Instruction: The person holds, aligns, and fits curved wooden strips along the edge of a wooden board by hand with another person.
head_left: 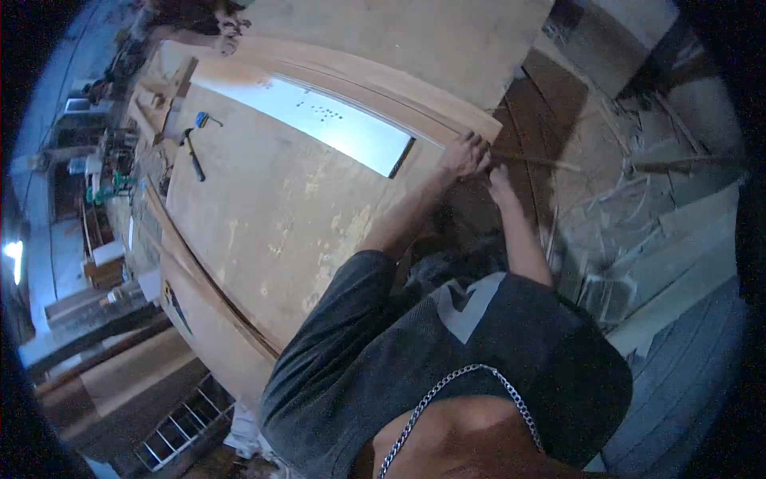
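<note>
A long wooden board [383,80] with a grooved edge lies across the large worktable top [271,191]. At its right end, my left hand [463,156] is closed over the board's near corner, fingers curled. Close beside it, just past the table edge, my right hand [499,180] is closed. What its fingers hold, if anything, is hidden. A glossy white panel [343,124] with dark specks lies along the near side of the board. Another person's hand [227,36] is by the board's far left end.
A hammer [191,156] and a small blue-and-yellow tool [203,120] lie on the table's left part. Long wooden strips [199,267] run along the left edge. Boards and scraps [614,199] cover the floor to the right. A metal ladder [183,427] lies at lower left.
</note>
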`<state>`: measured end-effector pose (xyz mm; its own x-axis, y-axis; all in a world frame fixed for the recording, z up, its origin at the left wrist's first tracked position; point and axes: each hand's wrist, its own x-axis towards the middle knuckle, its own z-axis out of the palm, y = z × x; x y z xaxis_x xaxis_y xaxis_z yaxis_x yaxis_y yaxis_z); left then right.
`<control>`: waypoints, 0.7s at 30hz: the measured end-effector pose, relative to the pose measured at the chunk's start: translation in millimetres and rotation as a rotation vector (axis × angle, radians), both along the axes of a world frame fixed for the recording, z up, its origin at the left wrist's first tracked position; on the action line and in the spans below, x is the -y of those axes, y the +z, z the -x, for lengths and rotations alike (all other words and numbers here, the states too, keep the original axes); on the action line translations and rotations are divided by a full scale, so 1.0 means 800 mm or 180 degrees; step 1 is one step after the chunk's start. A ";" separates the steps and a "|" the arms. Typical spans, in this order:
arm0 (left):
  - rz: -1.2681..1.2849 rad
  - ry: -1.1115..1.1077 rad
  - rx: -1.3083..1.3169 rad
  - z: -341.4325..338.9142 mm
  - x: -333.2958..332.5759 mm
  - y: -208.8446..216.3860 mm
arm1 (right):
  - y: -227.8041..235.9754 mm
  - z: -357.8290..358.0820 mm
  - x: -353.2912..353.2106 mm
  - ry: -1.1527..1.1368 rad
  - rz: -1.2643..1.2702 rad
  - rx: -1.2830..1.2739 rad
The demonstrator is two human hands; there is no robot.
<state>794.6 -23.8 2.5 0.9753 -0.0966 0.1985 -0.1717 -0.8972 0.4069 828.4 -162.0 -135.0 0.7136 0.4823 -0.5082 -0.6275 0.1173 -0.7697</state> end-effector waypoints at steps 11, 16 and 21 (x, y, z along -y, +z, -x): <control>-0.0518 -0.0077 0.0126 0.009 0.019 -0.010 | 0.064 0.012 -0.001 -0.0013 0.1358 0.0925; -0.0373 0.0077 0.0708 0.003 0.038 -0.026 | 0.026 0.007 0.007 -0.0067 0.1511 0.1035; -0.0594 -0.0291 -0.0016 0.002 0.081 0.016 | 0.113 0.010 0.059 0.0174 0.0871 0.0808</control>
